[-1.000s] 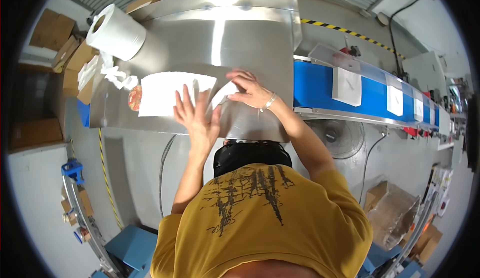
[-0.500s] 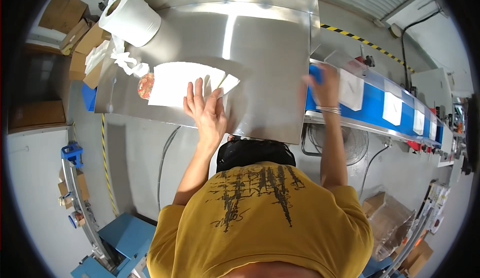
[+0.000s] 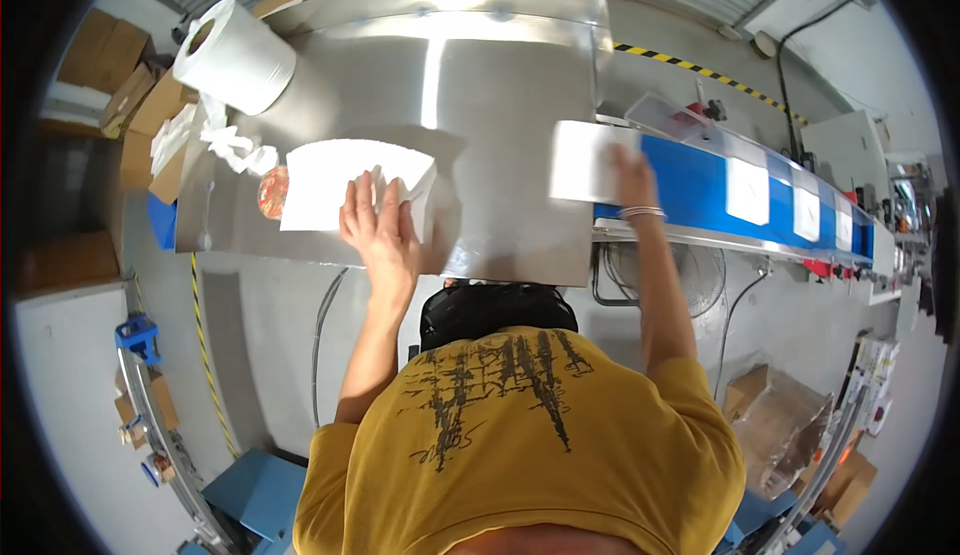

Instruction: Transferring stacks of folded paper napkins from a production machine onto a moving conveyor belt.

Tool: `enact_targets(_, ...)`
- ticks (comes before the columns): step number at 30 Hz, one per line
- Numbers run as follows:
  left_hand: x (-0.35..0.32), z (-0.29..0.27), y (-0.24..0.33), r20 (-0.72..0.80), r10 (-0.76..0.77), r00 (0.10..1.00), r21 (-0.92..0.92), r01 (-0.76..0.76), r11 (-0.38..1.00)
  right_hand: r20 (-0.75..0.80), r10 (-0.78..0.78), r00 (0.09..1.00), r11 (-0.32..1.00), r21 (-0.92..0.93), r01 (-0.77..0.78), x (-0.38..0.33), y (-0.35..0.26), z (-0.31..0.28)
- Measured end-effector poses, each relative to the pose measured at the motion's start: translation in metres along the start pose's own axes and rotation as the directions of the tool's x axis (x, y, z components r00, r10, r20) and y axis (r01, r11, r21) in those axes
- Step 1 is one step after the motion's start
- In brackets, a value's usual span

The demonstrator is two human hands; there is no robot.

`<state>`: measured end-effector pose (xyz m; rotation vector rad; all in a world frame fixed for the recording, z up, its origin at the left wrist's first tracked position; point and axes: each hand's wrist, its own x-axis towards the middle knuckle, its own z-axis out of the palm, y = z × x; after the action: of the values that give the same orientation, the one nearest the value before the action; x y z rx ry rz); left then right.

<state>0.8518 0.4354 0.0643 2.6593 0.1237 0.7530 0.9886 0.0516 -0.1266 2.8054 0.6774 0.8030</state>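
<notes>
My left hand (image 3: 385, 233) lies flat, fingers a little spread, on a fanned stack of white paper-like pieces (image 3: 335, 170) on the steel table (image 3: 510, 85). My right hand (image 3: 632, 180), slightly blurred, grips the right edge of a white flat packet (image 3: 580, 160). That packet spans the gap between the table's right edge and the blue conveyor belt (image 3: 685, 180). Whether it is a bag or a folded sheet I cannot tell. A round red-patterned piece (image 3: 273, 192) sits against the stack's left side.
Several similar white packets (image 3: 747, 192) lie along the belt, behind a clear guard. At the table's back left stands a big white paper roll (image 3: 235, 55), with crumpled paper (image 3: 238, 147) trailing from it. Cardboard boxes (image 3: 155, 135) are beyond the left edge. A floor fan (image 3: 665, 275) sits below the conveyor.
My right hand has gone from the belt's near end, fingers free, to gripping a white packet at the table's edge. The packets on the belt have shifted. My left hand stays on the stack.
</notes>
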Motion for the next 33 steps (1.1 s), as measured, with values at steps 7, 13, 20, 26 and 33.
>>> enact_targets(7, -0.001, 0.005, 0.001, -0.041, -0.032, 0.999, 0.034, 0.033, 0.999, 0.047, 0.672, 0.739, 0.74, 0.004, -0.673, 0.073, 0.0, -0.132)
enact_targets(13, 0.002, -0.001, -0.003, 0.059, 0.01, 0.998, -0.004, -0.009, 1.0, 0.213, -0.165, 0.963, 0.33, 0.932, -0.15, 0.153, -0.154, -0.152)
enact_targets(20, 0.005, -0.008, -0.018, 0.062, -0.023, 0.998, 0.043, 0.02, 0.999, 0.538, 0.057, 0.841, -0.138, 0.839, -0.527, 0.126, -0.145, -0.134)
enact_targets(26, 0.008, -0.004, -0.02, -0.024, -0.004, 1.0, 0.037, 0.005, 0.999, 0.452, 0.048, 0.891, 0.912, -0.384, 0.145, -0.003, 0.027, -0.032)
enact_targets(33, 0.008, -0.003, -0.015, -0.029, -0.043, 0.999, -0.004, 0.043, 0.999, 0.171, 0.494, 0.852, 0.772, 0.365, -0.521, 0.082, -0.013, -0.12)
